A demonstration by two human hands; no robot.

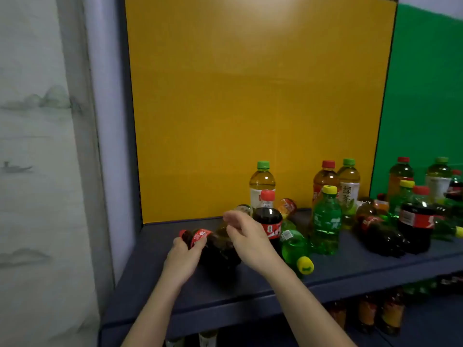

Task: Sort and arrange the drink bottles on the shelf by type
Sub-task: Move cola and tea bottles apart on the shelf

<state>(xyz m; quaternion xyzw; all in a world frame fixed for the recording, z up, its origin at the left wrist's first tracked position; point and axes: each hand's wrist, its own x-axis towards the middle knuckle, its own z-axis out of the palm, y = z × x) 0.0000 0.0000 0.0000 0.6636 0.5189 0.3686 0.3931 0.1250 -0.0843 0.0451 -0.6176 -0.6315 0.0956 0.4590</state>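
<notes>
— What is held by the left hand?
— A cola bottle, laid flat on the shelf, is gripped at its neck.
— And the right hand?
— Nothing is held; its fingers are loosely curled just above that bottle's body.

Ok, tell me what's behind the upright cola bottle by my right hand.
A green-capped clear plastic bottle of amber tea stands behind that dark cola bottle; its lower half is covered.

single head view, looking forward-down, close over shelf with bottles.
</notes>
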